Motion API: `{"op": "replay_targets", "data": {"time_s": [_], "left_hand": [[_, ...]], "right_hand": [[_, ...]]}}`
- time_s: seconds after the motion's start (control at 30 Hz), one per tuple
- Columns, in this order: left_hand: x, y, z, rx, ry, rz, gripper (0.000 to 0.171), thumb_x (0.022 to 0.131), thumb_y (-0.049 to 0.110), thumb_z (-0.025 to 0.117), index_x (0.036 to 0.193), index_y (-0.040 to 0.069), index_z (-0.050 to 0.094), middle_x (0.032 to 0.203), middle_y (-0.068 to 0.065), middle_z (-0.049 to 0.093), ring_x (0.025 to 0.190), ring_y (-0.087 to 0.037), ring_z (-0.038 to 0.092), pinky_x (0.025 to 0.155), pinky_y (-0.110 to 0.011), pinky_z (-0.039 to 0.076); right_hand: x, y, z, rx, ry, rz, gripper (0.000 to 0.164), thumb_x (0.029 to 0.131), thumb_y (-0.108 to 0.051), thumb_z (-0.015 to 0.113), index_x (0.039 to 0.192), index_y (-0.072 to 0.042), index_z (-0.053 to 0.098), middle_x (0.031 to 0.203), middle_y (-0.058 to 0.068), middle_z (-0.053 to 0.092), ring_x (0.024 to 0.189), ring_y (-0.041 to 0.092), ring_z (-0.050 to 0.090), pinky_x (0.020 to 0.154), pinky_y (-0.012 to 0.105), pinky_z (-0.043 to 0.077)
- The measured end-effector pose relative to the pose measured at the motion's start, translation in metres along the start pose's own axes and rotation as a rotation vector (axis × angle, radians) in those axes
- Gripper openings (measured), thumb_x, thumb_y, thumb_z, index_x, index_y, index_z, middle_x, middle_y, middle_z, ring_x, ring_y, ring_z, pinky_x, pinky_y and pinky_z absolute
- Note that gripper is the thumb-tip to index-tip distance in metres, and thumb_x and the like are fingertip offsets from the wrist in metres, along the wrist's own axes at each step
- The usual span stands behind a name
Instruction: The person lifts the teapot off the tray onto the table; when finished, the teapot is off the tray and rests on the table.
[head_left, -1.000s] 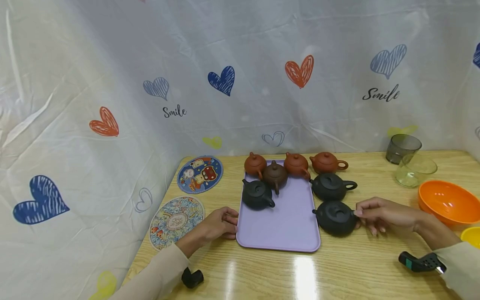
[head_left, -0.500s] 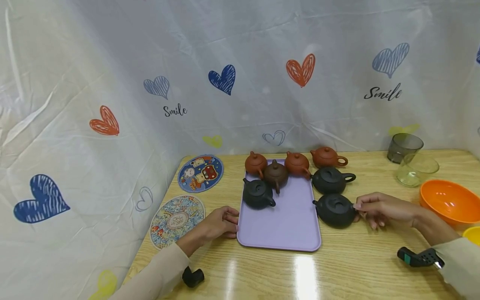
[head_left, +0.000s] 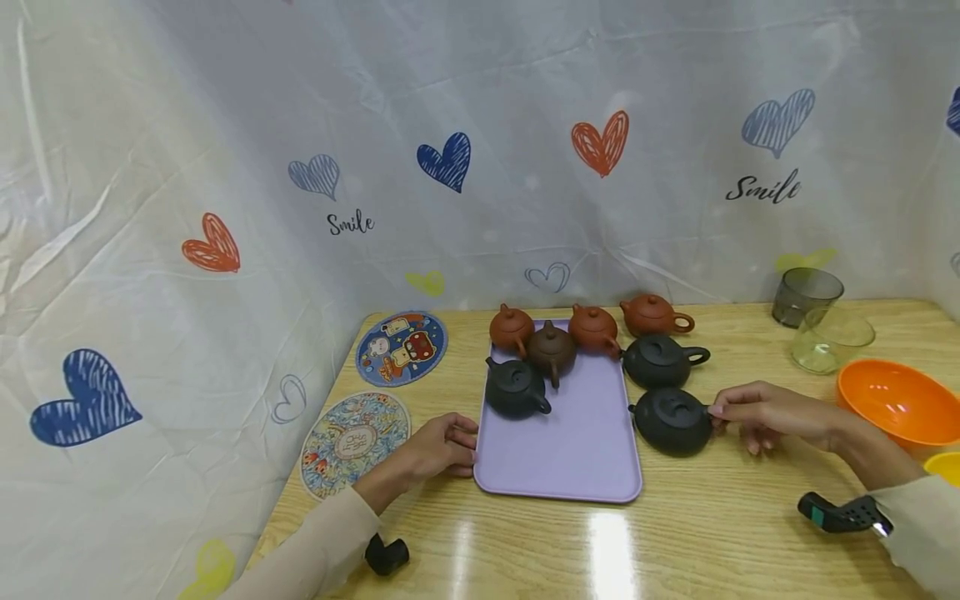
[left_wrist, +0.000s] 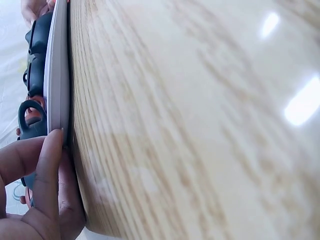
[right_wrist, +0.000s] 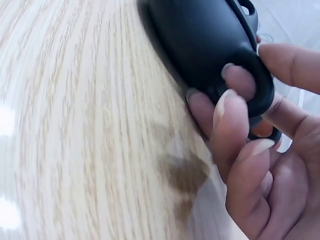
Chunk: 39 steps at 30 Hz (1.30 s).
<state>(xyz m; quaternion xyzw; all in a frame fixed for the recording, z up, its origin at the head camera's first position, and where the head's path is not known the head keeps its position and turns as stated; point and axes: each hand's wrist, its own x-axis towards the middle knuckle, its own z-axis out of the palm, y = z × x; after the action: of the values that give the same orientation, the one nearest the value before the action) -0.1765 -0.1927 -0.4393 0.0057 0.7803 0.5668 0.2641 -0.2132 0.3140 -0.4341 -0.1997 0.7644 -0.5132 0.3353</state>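
Note:
My right hand (head_left: 772,417) pinches the handle of a black teapot (head_left: 672,421), which stands just right of the lilac tray (head_left: 558,454). In the right wrist view, fingers curl round and through the teapot's loop handle (right_wrist: 265,85). At the tray's left edge, my left hand (head_left: 435,454) holds the rim, thumb against its side in the left wrist view. On the tray stand a black teapot with a side spout (head_left: 516,387), a brown teapot (head_left: 551,348) and two red teapots, one being the left red teapot (head_left: 512,327).
Behind the gripped teapot stand another black teapot (head_left: 658,360) and a red teapot (head_left: 651,315). Two round mats lie left, one a blue mat (head_left: 401,348). At right are a grey glass (head_left: 806,296), a yellowish glass (head_left: 828,342) and an orange bowl (head_left: 896,404).
My right hand has pushed the gripped black teapot slightly away from me, and the black and red teapots behind it have shifted back a little. My left hand stays at the tray's edge.

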Motion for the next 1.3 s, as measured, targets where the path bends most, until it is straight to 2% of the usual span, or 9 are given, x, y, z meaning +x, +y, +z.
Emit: {"op": "replay_targets", "data": {"time_s": [0.23, 0.37, 0.47, 0.6, 0.7, 0.83, 1.0, 1.17, 1.3], "left_hand": [[0.0, -0.001, 0.0, -0.005, -0.003, 0.011, 0.046, 0.089, -0.003, 0.066, 0.131, -0.008, 0.047, 0.111, -0.02, 0.059, 0.086, -0.02, 0.065, 0.077, -0.034, 0.064], [0.0, -0.001, 0.0, -0.001, 0.001, 0.007, 0.045, 0.089, -0.003, 0.066, 0.13, -0.007, 0.047, 0.11, -0.019, 0.059, 0.086, -0.019, 0.065, 0.077, -0.034, 0.064], [0.0, -0.001, 0.0, 0.0, 0.002, 0.006, 0.045, 0.089, -0.003, 0.066, 0.13, -0.007, 0.048, 0.11, -0.019, 0.059, 0.086, -0.02, 0.065, 0.076, -0.034, 0.064], [0.0, -0.001, 0.0, 0.0, 0.003, 0.006, 0.045, 0.089, -0.003, 0.066, 0.13, -0.007, 0.048, 0.11, -0.019, 0.059, 0.085, -0.02, 0.065, 0.076, -0.034, 0.064], [0.0, -0.001, 0.0, -0.003, 0.008, 0.005, 0.044, 0.089, -0.004, 0.066, 0.13, -0.007, 0.048, 0.109, -0.018, 0.059, 0.085, -0.02, 0.064, 0.076, -0.033, 0.064], [0.0, -0.002, 0.0, -0.007, 0.011, 0.006, 0.044, 0.089, -0.005, 0.065, 0.129, -0.008, 0.048, 0.109, -0.018, 0.058, 0.086, -0.02, 0.064, 0.076, -0.033, 0.064], [0.0, -0.002, 0.0, -0.001, 0.017, 0.002, 0.043, 0.089, -0.004, 0.066, 0.129, -0.008, 0.048, 0.108, -0.018, 0.058, 0.085, -0.02, 0.063, 0.076, -0.032, 0.064], [-0.001, -0.002, 0.002, 0.007, 0.031, -0.002, 0.043, 0.089, -0.004, 0.066, 0.128, -0.007, 0.049, 0.107, -0.018, 0.058, 0.085, -0.02, 0.063, 0.075, -0.033, 0.064], [-0.002, 0.0, 0.003, 0.008, 0.038, -0.003, 0.044, 0.089, -0.004, 0.066, 0.129, -0.007, 0.049, 0.108, -0.018, 0.058, 0.085, -0.02, 0.064, 0.075, -0.034, 0.064]], "right_hand": [[-0.005, -0.003, -0.001, -0.1, 0.073, 0.045, 0.029, 0.107, -0.02, 0.047, 0.116, 0.002, 0.063, 0.08, 0.007, 0.061, 0.06, 0.015, 0.061, 0.05, 0.025, 0.051], [-0.013, -0.009, -0.006, -0.174, 0.122, 0.051, 0.031, 0.106, -0.022, 0.048, 0.122, 0.001, 0.061, 0.085, 0.009, 0.059, 0.062, 0.017, 0.061, 0.053, 0.027, 0.051], [-0.02, -0.016, -0.012, -0.235, 0.199, 0.052, 0.032, 0.106, -0.025, 0.05, 0.123, -0.001, 0.061, 0.092, 0.01, 0.058, 0.064, 0.021, 0.06, 0.055, 0.028, 0.05], [-0.026, -0.029, -0.014, -0.299, 0.293, 0.022, 0.03, 0.105, -0.026, 0.051, 0.122, -0.003, 0.062, 0.098, 0.009, 0.061, 0.069, 0.024, 0.06, 0.057, 0.03, 0.051], [-0.024, -0.041, -0.007, -0.323, 0.307, -0.031, 0.027, 0.106, -0.025, 0.051, 0.12, -0.006, 0.063, 0.099, 0.008, 0.064, 0.072, 0.023, 0.061, 0.058, 0.031, 0.052], [-0.01, -0.054, 0.009, -0.279, 0.258, -0.111, 0.024, 0.106, -0.021, 0.05, 0.118, -0.006, 0.064, 0.101, 0.008, 0.066, 0.07, 0.025, 0.062, 0.056, 0.031, 0.053], [0.017, -0.068, 0.039, -0.15, 0.212, -0.142, 0.028, 0.105, -0.022, 0.052, 0.12, 0.0, 0.062, 0.103, 0.01, 0.069, 0.063, 0.022, 0.062, 0.052, 0.032, 0.054], [0.046, -0.081, 0.071, -0.09, 0.226, -0.133, 0.035, 0.103, -0.027, 0.056, 0.118, 0.004, 0.06, 0.098, 0.017, 0.068, 0.061, 0.017, 0.061, 0.051, 0.03, 0.054], [0.066, -0.089, 0.092, -0.056, 0.24, -0.097, 0.038, 0.102, -0.031, 0.06, 0.119, 0.003, 0.06, 0.1, 0.019, 0.068, 0.059, 0.016, 0.06, 0.05, 0.028, 0.053]]}}
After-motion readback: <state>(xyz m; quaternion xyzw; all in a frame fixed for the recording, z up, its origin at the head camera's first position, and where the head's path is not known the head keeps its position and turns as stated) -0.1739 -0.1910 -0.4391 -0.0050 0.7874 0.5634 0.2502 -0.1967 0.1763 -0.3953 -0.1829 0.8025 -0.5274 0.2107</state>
